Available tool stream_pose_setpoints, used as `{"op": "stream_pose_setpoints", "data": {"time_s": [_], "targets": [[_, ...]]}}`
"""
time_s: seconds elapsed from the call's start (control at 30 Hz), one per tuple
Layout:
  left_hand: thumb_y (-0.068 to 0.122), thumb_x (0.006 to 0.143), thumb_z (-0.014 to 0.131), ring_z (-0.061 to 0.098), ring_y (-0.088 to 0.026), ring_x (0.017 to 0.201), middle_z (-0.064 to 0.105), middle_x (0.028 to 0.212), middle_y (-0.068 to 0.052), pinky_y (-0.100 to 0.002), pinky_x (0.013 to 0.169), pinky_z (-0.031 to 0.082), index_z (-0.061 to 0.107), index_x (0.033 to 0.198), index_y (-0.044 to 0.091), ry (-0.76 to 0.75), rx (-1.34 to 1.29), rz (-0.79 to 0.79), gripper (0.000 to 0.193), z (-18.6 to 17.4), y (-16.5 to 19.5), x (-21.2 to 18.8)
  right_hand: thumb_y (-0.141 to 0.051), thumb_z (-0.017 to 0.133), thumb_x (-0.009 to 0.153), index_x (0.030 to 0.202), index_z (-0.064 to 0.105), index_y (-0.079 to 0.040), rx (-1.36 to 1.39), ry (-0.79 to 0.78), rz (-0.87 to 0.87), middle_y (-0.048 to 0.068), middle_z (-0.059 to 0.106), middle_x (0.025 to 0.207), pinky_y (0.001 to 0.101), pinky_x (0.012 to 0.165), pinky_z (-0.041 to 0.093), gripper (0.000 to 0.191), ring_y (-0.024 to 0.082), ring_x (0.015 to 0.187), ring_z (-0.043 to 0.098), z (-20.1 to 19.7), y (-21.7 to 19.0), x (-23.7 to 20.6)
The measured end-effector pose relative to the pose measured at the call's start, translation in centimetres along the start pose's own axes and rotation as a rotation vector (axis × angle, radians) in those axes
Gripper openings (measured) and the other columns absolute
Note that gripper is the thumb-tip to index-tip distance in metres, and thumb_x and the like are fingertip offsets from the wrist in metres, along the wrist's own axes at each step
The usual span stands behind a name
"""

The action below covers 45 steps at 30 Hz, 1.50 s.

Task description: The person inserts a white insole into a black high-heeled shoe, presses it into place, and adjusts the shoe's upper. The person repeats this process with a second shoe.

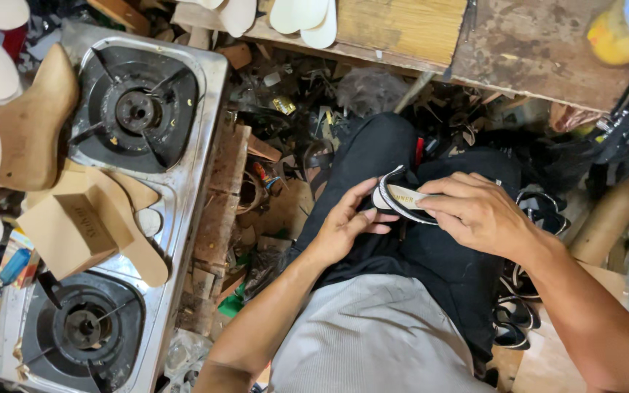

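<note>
Both of your hands grasp one black-and-white sandal strap point(396, 204) over your lap. Your right hand point(475, 212) pinches its top; your left hand point(345, 227) grips its lower end, with a gas stove point(183, 189) well to its left.

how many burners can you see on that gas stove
2. One burner sits at the far end of the steel gas stove, beside a wooden shoe last. The other burner is at the near end. Cut sole pieces lie between them.

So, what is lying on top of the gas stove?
On the gas stove, between its burners, lie tan sole-shaped pieces and a cardboard block. A wooden shoe last overlaps its left edge. The surface beneath is covered.
</note>
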State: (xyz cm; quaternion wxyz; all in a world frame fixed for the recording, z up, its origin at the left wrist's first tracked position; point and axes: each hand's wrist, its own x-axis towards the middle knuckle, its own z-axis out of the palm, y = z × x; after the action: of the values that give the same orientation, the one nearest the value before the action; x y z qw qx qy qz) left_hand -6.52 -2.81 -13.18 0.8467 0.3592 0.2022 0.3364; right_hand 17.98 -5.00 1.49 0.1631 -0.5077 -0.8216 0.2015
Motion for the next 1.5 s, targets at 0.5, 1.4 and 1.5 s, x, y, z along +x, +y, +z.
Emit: {"op": "stream_pose_setpoints", "data": {"time_s": [0.5, 1.4, 1.5], "targets": [[0.014, 0.110, 0.041, 0.071, -0.029, 0.109, 0.064, 0.132, -0.019, -0.037, 0.090, 0.060, 0.038, 0.155, -0.001, 0.068, -0.091, -0.098, 0.047, -0.3, 0.5, 0.8, -0.006, 0.071, 0.078, 0.097, 0.077, -0.007, 0.005, -0.012, 0.017, 0.003, 0.073, 0.111, 0.0398, 0.081, 0.052, 0.020, 0.027, 0.091, 0.066, 0.4, 0.1, 0.1], [0.008, 0.108, 0.050, 0.073, -0.019, 0.091, 0.070, 0.118, -0.012, -0.029, 0.077, 0.061, 0.053, 0.139, 0.000, 0.198, 0.125, -0.039, 0.032, 0.7, -0.4, 0.4, -0.018, 0.079, 0.072, 0.098, 0.075, -0.005, 0.023, 0.010, -0.008, 0.006, 0.070, 0.109, 0.0419, 0.081, 0.050, 0.030, 0.029, 0.091, 0.064, 0.7, -1.1, -0.4], [0.009, 0.108, 0.049, 0.074, -0.019, 0.091, 0.070, 0.116, -0.012, -0.029, 0.076, 0.060, 0.053, 0.140, 0.000, 0.201, 0.135, -0.032, 0.033, 0.7, -0.7, 0.4, -0.012, 0.076, 0.081, 0.099, 0.075, -0.006, 0.034, 0.048, 0.049, 0.005, 0.071, 0.105, 0.0402, 0.081, 0.052, 0.019, 0.028, 0.089, 0.066, 1.2, -0.8, -0.4]]}}
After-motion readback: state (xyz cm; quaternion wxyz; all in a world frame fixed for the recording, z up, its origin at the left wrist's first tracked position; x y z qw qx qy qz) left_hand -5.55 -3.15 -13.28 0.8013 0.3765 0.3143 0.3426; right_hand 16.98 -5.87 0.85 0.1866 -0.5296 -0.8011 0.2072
